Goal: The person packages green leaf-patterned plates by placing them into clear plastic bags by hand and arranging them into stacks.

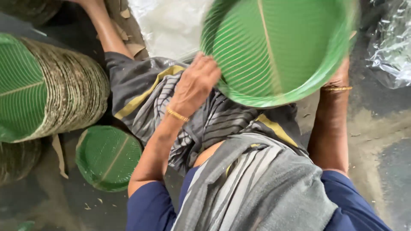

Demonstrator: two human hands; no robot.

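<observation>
Step in hand: a judgement: one green leaf-patterned plate (278, 47) is held up over the lap between both hands, seemingly being handled singly, apart from the stacks.
Plate: round, green, ribbed like a leaf with a pale midrib; tilted, its hollow face toward the camera, its edge blurred.
Left hand (197, 83): at the plate's lower left rim, fingers curled over the edge; the grip is closed on the rim.
Right hand (340, 77): mostly hidden behind the plate's lower right edge, with only the wrist and a gold bangle (337, 88) showing; it seems to support the plate, but how far the grip is closed I cannot tell.
Big stack (64, 90): well to the left of the held plate, a long roll of the same plates lying on its side.
Small stack (108, 156): lower left of the held plate, on the floor (376, 128), face up.
Behind the plate: a white sheet (171, 25) to its upper left, and clear plastic wrap (391, 47) to its right.
Next move calls for: likely a steady two-handed hold of the thin rim, since the plate looks light and easily bent.
</observation>
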